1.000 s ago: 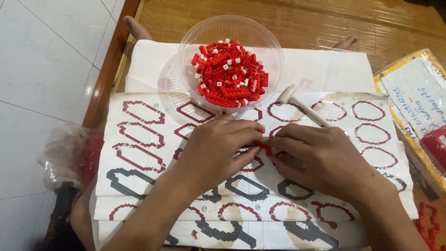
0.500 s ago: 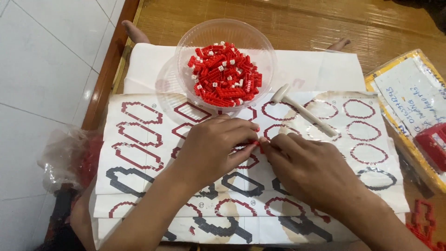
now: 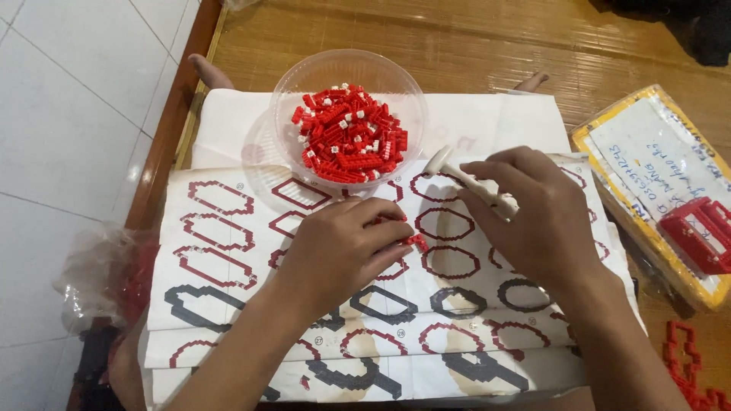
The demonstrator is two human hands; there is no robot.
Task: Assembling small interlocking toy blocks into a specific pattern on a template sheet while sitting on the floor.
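My left hand [image 3: 346, 247] rests on a printed paper sheet [image 3: 228, 228] of red and black ring patterns, its fingertips pinched on a small red brick piece [image 3: 416, 242]. My right hand [image 3: 533, 217] is over the right side of the sheet, closing its fingers on a small cream-coloured hammer tool [image 3: 457, 173] whose head points toward the bowl. A clear plastic bowl [image 3: 304, 84] heaped with small red and white bricks stands just beyond both hands.
A yellow-edged box with a paper label [image 3: 659, 171] and a red brick frame [image 3: 704, 232] lie at the right. A clear bag with red pieces [image 3: 99, 278] hangs at the left table edge. Another red piece [image 3: 689, 369] sits at bottom right.
My right hand has left the red piece and moved up and right onto the cream hammer tool. My left hand stays pinched on the red piece.
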